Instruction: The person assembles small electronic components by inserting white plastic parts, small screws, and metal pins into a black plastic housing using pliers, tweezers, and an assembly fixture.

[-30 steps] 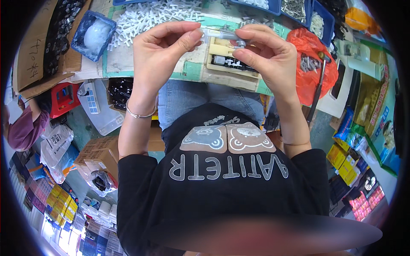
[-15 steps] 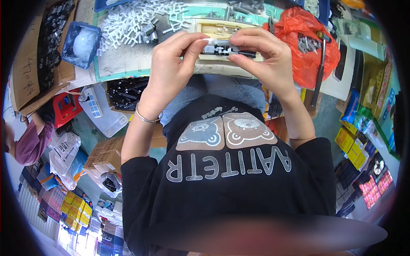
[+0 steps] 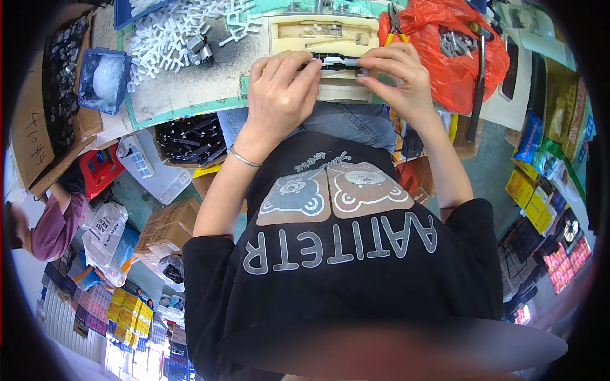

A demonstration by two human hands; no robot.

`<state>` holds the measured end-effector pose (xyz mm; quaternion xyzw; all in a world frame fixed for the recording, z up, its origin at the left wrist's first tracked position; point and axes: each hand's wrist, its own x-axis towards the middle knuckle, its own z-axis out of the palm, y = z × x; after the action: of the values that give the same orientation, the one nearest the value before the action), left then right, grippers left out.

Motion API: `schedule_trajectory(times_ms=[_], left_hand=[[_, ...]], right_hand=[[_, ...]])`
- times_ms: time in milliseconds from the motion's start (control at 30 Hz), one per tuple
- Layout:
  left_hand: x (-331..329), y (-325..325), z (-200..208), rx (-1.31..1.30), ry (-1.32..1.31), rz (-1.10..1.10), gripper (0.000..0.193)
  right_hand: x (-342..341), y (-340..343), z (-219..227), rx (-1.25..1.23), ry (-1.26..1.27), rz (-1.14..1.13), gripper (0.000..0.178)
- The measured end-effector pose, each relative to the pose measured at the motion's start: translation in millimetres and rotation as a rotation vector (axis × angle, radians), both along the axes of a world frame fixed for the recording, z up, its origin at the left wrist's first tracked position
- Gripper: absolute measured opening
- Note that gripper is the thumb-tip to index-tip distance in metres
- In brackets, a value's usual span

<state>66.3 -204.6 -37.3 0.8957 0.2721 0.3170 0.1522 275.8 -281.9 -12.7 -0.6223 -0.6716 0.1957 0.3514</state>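
A slim black part with a pale grey-white bar along it [image 3: 337, 61] lies across the cream fixture [image 3: 375, 28] at the near edge of the worktable. At its left end, my left hand [image 3: 284, 89] is closed, thumb and forefinger pinched together. On the right end rest the bent fingers of my right hand [image 3: 401, 77], with the thumb lower down near the fixture's edge. My fingers cover both ends of the part. Small white pieces [image 3: 327, 29] sit in the fixture's far recess.
White branching plastic pieces [image 3: 168, 47] are heaped at left, beside a blue bin [image 3: 105, 106]. To the right are pliers [image 3: 395, 25], a red bag [image 3: 422, 25] of metal parts and a hammer [image 3: 475, 105]. Below the table edge stands a box of black parts [image 3: 190, 140].
My left hand has come closer to my right and turned its back upward. A pale bar held between my fingers is now along the black part. The view has shifted slightly; the pliers show more fully.
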Motion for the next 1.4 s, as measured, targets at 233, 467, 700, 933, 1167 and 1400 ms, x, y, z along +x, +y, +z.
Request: schedule_trajectory(times_ms=[233,467,700,933,1167,1400], left_hand=[[3.7,-5.0,-9.7,0.14,-0.015,0.079,0.027],[5.1,0.1,-12.6,0.163,-0.033,0.094,0.026],[-2.5,57.1,27.2,0.045,-0.182,0.107,0.028],[-37.2,276.1,57.6,0.062,-0.094,0.426,0.024],[-12.1,384.7,44.8,0.094,0.348,0.425,0.034],[13.4,415.5,47.9,0.64,0.59,0.214,0.027]], right_hand=[[-0.5,4.4,-7.5,-0.021,0.003,0.056,0.027],[5.4,-0.9,-13.8,0.092,-0.272,-0.019,0.025],[7.7,-0.6,-15.1,0.287,0.137,-0.249,0.023],[0.4,2.5,-6.8,0.361,0.164,-0.264,0.021],[3.7,9.9,-2.1,0.289,0.152,-0.331,0.019],[1.0,18.6,3.5,0.184,0.104,-0.272,0.018]])
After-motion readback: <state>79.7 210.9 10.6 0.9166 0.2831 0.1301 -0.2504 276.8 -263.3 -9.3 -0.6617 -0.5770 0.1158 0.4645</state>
